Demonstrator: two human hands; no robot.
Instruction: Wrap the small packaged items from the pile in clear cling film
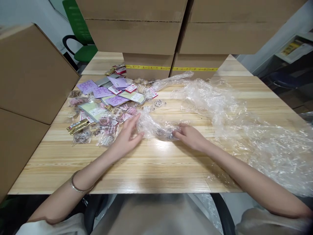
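A crumpled bundle of clear plastic wrap lies on the wooden table between my hands, with small dark and silvery bits showing through it. Around its right end the fingers of my right hand are closed. At its left end my left hand stands open, thumb and fingers apart, beside the wrap. Left of it spreads a pile of small packaged goods: purple cards, pale green cards, gold packets and clear bags with small items. One small bagged item sits behind the bundle.
A long sheet of crumpled clear plastic covers the table's right side. Large cardboard boxes stand along the back, and another cardboard box rises at the left edge. A green chair is beyond the far left corner.
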